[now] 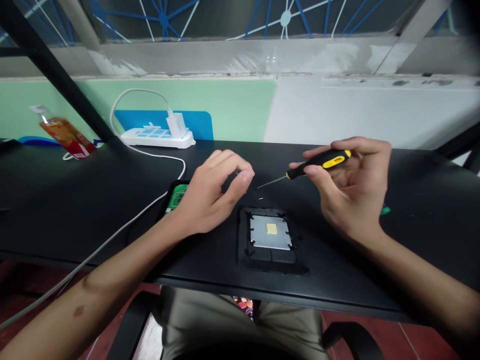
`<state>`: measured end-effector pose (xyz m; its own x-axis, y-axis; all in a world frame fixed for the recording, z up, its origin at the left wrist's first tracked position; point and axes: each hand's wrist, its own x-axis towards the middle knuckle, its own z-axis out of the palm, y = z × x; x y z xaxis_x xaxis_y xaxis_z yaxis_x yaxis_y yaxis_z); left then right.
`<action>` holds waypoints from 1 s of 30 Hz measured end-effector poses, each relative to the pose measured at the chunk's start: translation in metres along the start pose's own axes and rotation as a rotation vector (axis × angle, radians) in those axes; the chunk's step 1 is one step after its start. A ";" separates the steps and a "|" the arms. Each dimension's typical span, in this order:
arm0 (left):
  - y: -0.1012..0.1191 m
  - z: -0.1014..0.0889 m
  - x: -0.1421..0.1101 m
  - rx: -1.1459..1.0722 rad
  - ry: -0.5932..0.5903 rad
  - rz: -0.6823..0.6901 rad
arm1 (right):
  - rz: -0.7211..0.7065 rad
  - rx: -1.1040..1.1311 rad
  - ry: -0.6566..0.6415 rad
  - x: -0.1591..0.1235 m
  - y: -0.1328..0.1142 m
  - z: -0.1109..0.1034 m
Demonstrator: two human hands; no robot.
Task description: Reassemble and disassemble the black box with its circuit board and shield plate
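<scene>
My right hand (352, 190) is closed around a black and yellow screwdriver (318, 165), its thin shaft pointing left and down. Below the tip a tiny screw (261, 198) lies on the table. My left hand (217, 190) is pinched, thumb and forefinger close together; anything between them is too small to make out. In front of both hands lies a black plastic cover (273, 267) bearing a silver metal plate (258, 235) with a pale yellow square pad (271, 228) on it. Partly hidden behind my left hand is a green circuit board (175, 197) in a black casing.
A white power strip (157, 137) with a plugged-in charger (176, 125) stands by the wall. Its white cable (150, 200) runs across the table on the left. A tilted drink bottle (67, 135) is at the far left. Something small and green (385, 210) shows beyond my right wrist.
</scene>
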<state>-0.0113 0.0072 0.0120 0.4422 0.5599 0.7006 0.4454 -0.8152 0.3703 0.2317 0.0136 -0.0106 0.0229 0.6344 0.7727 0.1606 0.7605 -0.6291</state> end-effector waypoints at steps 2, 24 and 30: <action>-0.001 0.000 0.001 0.014 0.010 0.003 | 0.048 0.014 -0.019 -0.001 0.001 0.002; 0.002 0.003 -0.002 0.018 -0.125 -0.044 | 0.319 -0.031 0.214 -0.001 -0.009 -0.023; 0.008 0.010 -0.007 -0.017 -0.292 0.121 | 0.575 -0.105 0.304 -0.019 -0.020 -0.042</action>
<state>-0.0029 -0.0017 0.0042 0.6973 0.4758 0.5361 0.3640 -0.8793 0.3071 0.2697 -0.0190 -0.0089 0.4091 0.8563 0.3152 0.1350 0.2848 -0.9490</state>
